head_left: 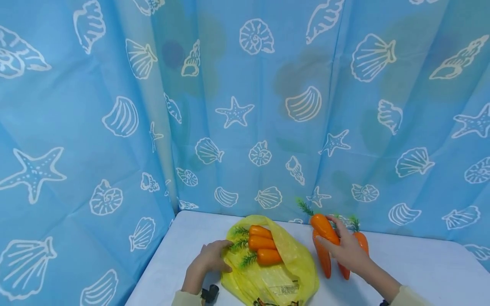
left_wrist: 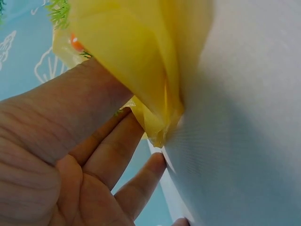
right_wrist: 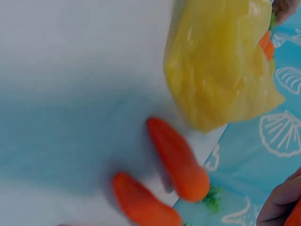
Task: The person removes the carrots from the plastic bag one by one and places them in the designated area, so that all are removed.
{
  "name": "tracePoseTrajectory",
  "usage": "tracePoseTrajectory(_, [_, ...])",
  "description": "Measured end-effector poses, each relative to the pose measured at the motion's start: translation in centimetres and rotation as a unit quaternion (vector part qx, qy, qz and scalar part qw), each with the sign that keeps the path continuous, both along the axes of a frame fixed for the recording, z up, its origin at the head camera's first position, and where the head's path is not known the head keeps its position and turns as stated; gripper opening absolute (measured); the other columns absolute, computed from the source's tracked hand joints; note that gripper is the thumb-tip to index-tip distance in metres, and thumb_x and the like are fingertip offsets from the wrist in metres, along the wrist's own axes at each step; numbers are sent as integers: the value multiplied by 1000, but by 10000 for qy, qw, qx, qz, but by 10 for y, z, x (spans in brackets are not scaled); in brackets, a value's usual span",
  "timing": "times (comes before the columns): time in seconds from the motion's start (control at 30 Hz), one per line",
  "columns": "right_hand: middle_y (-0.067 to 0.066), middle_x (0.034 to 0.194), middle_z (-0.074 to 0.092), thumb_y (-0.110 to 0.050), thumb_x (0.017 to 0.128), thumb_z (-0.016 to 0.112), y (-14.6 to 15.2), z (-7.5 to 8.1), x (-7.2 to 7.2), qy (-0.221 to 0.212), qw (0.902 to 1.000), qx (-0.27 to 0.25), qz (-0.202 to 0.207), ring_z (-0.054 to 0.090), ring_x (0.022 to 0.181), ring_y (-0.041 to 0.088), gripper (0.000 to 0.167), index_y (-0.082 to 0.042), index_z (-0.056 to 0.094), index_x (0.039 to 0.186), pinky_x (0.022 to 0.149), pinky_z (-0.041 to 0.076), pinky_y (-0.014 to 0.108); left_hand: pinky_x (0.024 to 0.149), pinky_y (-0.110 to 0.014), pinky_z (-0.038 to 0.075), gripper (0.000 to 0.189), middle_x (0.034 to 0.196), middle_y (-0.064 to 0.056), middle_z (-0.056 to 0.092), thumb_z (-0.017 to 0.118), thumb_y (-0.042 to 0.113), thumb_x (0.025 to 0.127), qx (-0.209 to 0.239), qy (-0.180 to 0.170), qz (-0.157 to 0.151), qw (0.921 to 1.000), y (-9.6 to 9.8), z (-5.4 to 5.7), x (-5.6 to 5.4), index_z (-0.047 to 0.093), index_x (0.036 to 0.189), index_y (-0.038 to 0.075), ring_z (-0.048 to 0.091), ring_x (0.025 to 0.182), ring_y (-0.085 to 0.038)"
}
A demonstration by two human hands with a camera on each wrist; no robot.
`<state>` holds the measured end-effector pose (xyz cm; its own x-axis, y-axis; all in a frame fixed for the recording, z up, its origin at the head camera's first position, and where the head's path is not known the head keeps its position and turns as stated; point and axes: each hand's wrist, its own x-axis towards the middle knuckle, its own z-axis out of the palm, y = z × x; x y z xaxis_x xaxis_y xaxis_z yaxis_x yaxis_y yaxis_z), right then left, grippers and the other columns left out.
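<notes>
In the head view a yellow plastic bag [head_left: 306,272] lies with its mouth toward the left, three toy carrots [head_left: 262,242] inside. My left hand [head_left: 212,256] is at that mouth; in the left wrist view its thumb [left_wrist: 70,101] and fingers [left_wrist: 115,155] pinch the bag's edge [left_wrist: 155,108]. Raised over the table, my right hand [head_left: 349,248] grips an orange carrot [head_left: 324,226] with a green top. Under and beside it lie more carrots, one [head_left: 323,257] left of the hand and another [head_left: 362,241] partly hidden behind it.
A white-covered table [head_left: 432,272] carries everything. Blue curtains [head_left: 237,170] with white shell prints hang behind it and on the left. Two loose carrots show in the right wrist view, the nearer one [right_wrist: 176,160] close to the bag. Black wrist straps [head_left: 209,293] sit at the cuffs.
</notes>
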<state>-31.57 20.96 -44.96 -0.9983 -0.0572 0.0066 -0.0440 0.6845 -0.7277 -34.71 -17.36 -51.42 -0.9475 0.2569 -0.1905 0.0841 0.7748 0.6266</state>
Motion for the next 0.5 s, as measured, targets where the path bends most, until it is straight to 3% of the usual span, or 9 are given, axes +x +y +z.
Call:
tracePoseTrajectory(0.13, [22,127,55,-48,91,67,14,2,0,-126,9999,-64,-22,61,83,24,85,-12,21,153,70,60,34,116,-73,12,65,139,-16,58,86,15,72,-8,15,35,10000,-1,1,-1,61,132,10,44,135,-45])
tracePoseTrajectory(0.27, [26,133,52,-56,89,65,31,2,0,10,9997,240,-62,61,97,25,91,-8,21,153,76,62,38,116,-73,12,65,139,-15,59,87,15,72,7,-3,75,10000,-1,2,-1,61,132,9,45,135,-44])
tracePoseTrajectory(0.5, [28,126,52,-57,89,63,61,-1,-4,-18,9984,508,-231,58,85,23,97,-5,15,154,69,61,33,117,-72,12,66,139,-15,59,87,15,72,23,-24,115,9999,-1,-2,-2,62,132,10,45,135,-44])
